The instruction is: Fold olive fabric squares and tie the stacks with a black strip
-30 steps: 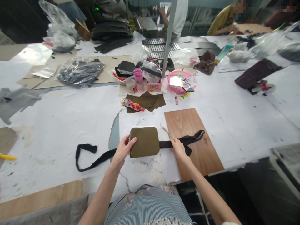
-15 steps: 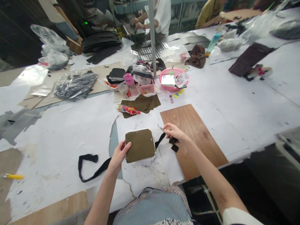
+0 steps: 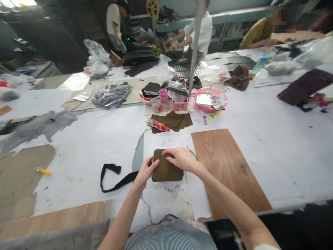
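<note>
An olive-brown fabric panel (image 3: 166,171) lies on the white paper in front of me. My left hand (image 3: 146,172) grips its left edge, thumb on top. My right hand (image 3: 181,159) rests on the panel's top right, fingers curled down onto it. A black strap (image 3: 114,177) runs out from under the panel to the left and ends in a loop. Its right end is hidden under my right hand and the panel.
A wooden board (image 3: 229,166) lies just right of the panel. Beyond it are a stack of olive pieces (image 3: 174,121), a red glue tube (image 3: 157,124), a pink bowl (image 3: 211,100) and small containers. A yellow tool (image 3: 43,171) lies far left. Other people work at the far benches.
My right hand has gathered the strap's right end off the wooden board and moved it left onto the panel. The board now has nothing on it. My left hand stays on the panel's edge.
</note>
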Demonstrator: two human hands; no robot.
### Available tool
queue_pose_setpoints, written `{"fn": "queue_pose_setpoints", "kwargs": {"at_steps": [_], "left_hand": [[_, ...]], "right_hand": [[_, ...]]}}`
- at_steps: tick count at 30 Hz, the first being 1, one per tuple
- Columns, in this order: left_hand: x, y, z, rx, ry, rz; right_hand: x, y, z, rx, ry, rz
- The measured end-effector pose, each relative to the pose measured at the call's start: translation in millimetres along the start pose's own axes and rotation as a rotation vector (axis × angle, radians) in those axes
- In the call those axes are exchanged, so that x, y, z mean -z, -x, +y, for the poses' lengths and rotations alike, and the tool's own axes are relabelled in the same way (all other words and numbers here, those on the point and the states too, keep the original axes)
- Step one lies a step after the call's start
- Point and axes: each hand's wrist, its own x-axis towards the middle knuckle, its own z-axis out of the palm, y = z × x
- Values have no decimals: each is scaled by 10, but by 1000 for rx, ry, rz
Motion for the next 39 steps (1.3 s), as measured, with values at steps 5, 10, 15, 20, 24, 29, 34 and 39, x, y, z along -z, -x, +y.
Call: {"fn": "queue_pose_setpoints", "kwargs": {"at_steps": [5, 10, 15, 20, 24, 29, 34, 39], "left_hand": [[-6, 9, -26, 14, 38, 57], [0, 1, -30, 3, 38, 23], [-30, 1, -19, -10, 13, 33], [-36, 10, -1, -24, 24, 49], [255, 60, -112, 27, 246, -74], [732, 200, -600, 411, 319, 243], [843, 27, -1021, 545, 342, 480], [831, -223, -1110, 440, 419, 748]], "right_hand": [[166, 243, -191, -101, 343, 28], [626, 733, -64, -351, 387, 109], [571, 574, -120, -285, 59, 118], [-65, -50, -254, -44, 33, -68], [-349, -196, -219, -48, 301, -70], [-360, -118, -190, -26, 379, -98], [-383, -87, -230, -45, 428, -84], [-367, -71, -260, -48, 412, -101]]}}
